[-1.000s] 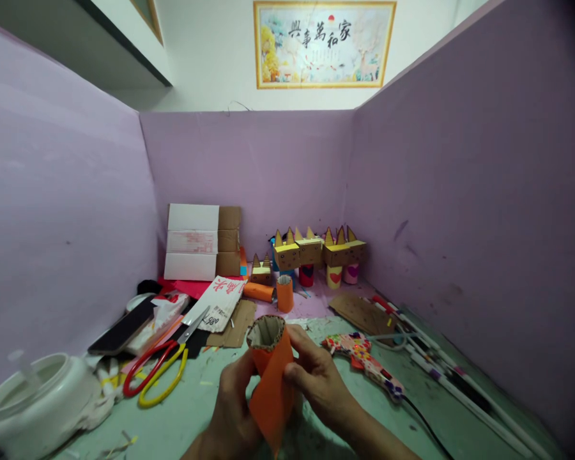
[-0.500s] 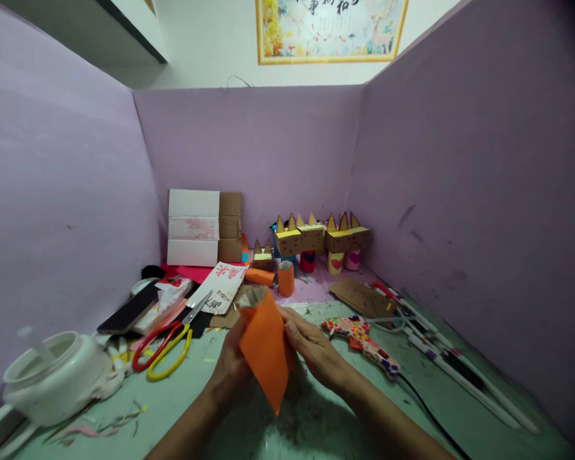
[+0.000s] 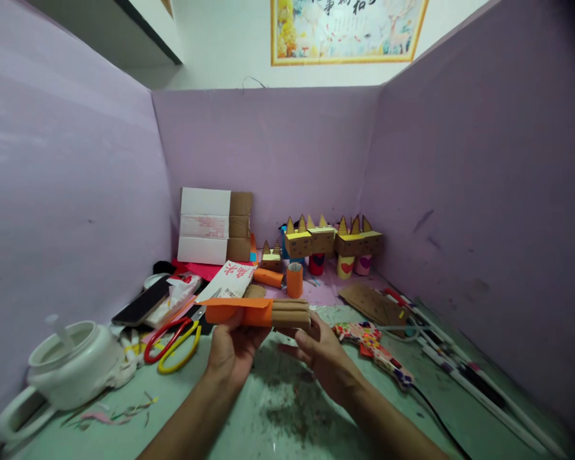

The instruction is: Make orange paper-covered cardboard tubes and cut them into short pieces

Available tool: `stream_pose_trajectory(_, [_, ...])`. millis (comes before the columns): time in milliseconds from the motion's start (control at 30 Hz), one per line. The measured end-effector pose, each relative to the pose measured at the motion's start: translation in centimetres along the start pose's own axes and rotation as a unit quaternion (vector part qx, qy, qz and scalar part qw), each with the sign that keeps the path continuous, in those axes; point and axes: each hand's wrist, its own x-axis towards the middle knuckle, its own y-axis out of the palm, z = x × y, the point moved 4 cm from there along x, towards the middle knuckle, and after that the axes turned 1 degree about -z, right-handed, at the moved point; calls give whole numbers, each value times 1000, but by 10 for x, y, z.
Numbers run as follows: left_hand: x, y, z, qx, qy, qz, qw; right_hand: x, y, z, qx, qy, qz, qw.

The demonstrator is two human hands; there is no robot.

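A ridged cardboard roll (image 3: pixel 291 314) lies sideways above the table, its left part covered by orange paper (image 3: pixel 239 313) with a loose pointed flap at the far left. My left hand (image 3: pixel 234 351) grips the orange-covered part from below, thumb in front. At the bare right end is my right hand (image 3: pixel 321 348), its fingers apart and its upper fingers at the roll's end; whether they press on it is unclear. Behind the roll, an orange cylinder (image 3: pixel 294 281) stands upright beside another orange roll (image 3: pixel 268 277) lying down.
Scissors (image 3: pixel 179 345), a phone (image 3: pixel 141 300) and a white pot (image 3: pixel 69 367) are on the left. To the right lie a patterned glue gun (image 3: pixel 376 353) with its cord, and cardboard (image 3: pixel 374 303). Cardboard-headed figures (image 3: pixel 322 240) stand at the back.
The roll has turned from pointing away to lying sideways, showing its bare cardboard end on the right. My right hand's fingers have spread. The view has shifted slightly left.
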Motion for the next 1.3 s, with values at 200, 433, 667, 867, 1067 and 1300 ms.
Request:
stream_pose_trajectory(200, [-12,2,22,36,-52,11,998,2,-2,-4,104,-41,-82,990])
stream_pose_trajectory(433, [-7,-2,8,122,8,73,990,13,-35,21,137,-73,-212,965])
stream_pose_trajectory(667, [-13,0,17,190,-19,125,974,12,-27,14,94,-55,-165,980])
stream_pose_trajectory(867, [-19,2,19,233,13,172,957,1,-3,6,43,-26,-51,997])
stream_pose_trajectory(1067, [-17,3,-14,417,183,212,865,1,-14,6,-43,-23,-72,996])
stream_pose_trajectory(1300, [-33,13,-9,582,247,192,751,-5,-8,-3,-192,-64,-14,979])
